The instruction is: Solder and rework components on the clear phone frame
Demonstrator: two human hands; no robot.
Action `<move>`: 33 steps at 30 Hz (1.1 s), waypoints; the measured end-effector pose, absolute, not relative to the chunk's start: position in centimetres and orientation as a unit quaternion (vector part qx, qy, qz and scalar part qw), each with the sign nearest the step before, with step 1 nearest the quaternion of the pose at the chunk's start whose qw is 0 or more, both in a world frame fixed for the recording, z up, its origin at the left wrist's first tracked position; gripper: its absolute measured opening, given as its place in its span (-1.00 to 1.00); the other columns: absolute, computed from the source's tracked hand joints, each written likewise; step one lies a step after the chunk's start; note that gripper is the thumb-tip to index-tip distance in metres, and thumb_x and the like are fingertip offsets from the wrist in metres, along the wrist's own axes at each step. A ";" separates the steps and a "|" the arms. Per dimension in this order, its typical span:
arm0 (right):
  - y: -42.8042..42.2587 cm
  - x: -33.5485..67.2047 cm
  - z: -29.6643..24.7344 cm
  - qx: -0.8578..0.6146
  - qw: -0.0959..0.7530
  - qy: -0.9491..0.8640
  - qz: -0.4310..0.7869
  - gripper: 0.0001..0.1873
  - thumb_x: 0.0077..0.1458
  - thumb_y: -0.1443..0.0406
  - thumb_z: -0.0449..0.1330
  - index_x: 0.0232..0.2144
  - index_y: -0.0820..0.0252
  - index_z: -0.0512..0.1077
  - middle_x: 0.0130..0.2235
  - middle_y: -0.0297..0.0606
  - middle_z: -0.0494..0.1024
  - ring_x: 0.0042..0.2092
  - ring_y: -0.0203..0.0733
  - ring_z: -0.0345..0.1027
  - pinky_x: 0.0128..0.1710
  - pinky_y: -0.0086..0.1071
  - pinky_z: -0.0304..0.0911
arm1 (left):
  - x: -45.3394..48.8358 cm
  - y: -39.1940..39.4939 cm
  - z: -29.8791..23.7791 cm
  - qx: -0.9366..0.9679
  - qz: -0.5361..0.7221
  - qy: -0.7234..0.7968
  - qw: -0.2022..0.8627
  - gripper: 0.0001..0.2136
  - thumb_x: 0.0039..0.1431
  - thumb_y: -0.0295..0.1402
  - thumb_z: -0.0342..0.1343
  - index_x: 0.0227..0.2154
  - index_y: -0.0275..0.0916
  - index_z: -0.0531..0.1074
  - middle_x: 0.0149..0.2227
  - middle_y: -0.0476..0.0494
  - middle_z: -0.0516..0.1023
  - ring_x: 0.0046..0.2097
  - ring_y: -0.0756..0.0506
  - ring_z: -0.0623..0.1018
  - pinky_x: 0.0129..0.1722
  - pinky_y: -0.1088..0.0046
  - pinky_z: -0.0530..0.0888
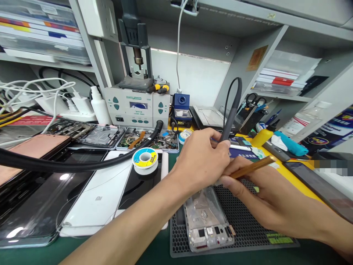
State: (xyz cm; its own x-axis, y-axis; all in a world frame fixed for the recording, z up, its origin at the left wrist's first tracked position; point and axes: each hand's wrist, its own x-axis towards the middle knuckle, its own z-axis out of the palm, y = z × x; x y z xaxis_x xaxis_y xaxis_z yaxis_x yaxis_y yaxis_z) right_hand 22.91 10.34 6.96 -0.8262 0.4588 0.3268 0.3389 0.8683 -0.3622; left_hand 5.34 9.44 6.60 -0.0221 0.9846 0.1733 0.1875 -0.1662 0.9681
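Observation:
My left hand (pixel 205 158) is closed around the handle of a dark grey soldering iron (pixel 231 123), whose black cord loops up and back over it. Close beside it, my right hand (pixel 261 195) grips a slim gold-coloured tool (pixel 252 167); its working end is hidden behind the fingers. Both hands meet above the top of an opened phone frame (pixel 205 211), so what their tips touch cannot be seen. The frame lies on a dark honeycomb mat (pixel 248 224), its lower circuit part and small flex tab showing.
A solder spool (pixel 145 160) sits on phones at left, with a thick black hose (pixel 82 165) crossing them. Behind stand a hot-air station (pixel 138 106), trays of phone parts (pixel 149 140) and a blue soldering station (pixel 182 108). A tool holder (pixel 249 114) and bottles (pixel 306 119) line the right.

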 end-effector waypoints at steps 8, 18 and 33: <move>10.2 22.8 7.1 -0.208 0.225 -0.938 0.162 -0.82 0.37 0.45 0.13 -0.22 0.06 0.43 -0.33 -0.39 0.54 -0.31 -0.25 0.45 -0.28 -0.43 0.38 | 5.3 9.5 6.5 0.542 0.489 0.505 0.461 -0.89 0.32 -0.40 0.15 -0.35 -0.15 0.37 -0.69 0.18 0.37 -0.78 0.07 0.29 -0.80 0.57 0.22; 10.2 23.1 6.9 -0.205 0.218 -0.941 0.156 -0.85 0.38 0.42 0.13 -0.21 0.06 0.42 -0.33 -0.39 0.53 -0.33 -0.25 0.42 -0.34 -0.42 0.34 | 5.3 9.7 6.2 0.533 0.493 0.512 0.459 -0.86 0.33 -0.42 0.14 -0.38 -0.17 0.36 -0.70 0.20 0.36 -0.79 0.10 0.29 -0.83 0.62 0.23; 10.6 23.0 6.6 -0.201 0.223 -0.938 0.174 -0.85 0.40 0.41 0.13 -0.19 0.04 0.42 -0.33 -0.44 0.51 -0.33 -0.29 0.39 -0.30 -0.46 0.32 | 5.5 9.7 6.1 0.532 0.502 0.518 0.444 -0.84 0.32 -0.43 0.17 -0.39 -0.17 0.37 -0.71 0.21 0.36 -0.80 0.11 0.27 -0.82 0.62 0.22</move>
State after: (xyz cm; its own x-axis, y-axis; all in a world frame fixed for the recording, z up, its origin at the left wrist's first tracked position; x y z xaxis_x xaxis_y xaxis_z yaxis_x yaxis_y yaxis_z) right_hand 23.05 10.58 6.57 -0.8199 0.4547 0.3478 0.3001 0.8588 -0.4153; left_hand 5.50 9.69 6.07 -0.0400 0.9964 0.0742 0.1050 -0.0696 0.9920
